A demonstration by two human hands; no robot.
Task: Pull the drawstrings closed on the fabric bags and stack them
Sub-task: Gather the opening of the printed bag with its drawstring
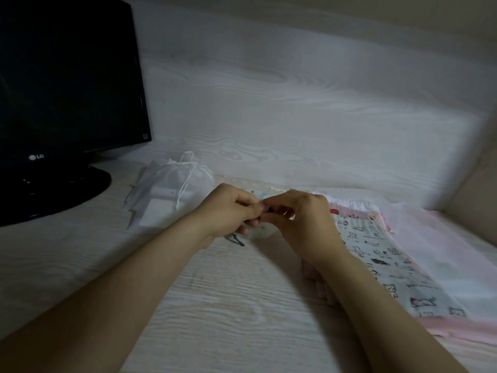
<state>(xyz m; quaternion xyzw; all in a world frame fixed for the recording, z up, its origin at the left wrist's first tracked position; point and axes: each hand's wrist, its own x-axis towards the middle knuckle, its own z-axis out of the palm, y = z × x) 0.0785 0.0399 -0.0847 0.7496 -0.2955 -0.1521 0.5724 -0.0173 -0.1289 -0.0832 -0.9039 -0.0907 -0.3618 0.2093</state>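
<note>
Your left hand (231, 211) and right hand (301, 219) both pinch the small pale bag (259, 233) over the worktop (228, 305); tug unevenly and its dark cord (238, 240) may slip free, leaving the mouth half open

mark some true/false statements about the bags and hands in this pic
1. The left hand and the right hand both grip a small pale bag. True.
2. The white bag beside the monitor lies flat with its mouth wide open. False: its top is gathered shut by a white cord.
3. The cat-print bag lies flat to the right of the hands. True.
4. The monitor screen is lit. False: it is dark.
5. The cat-print bag is stacked on the white bag. False: it lies on pink fabric, apart from the white bag.
</note>
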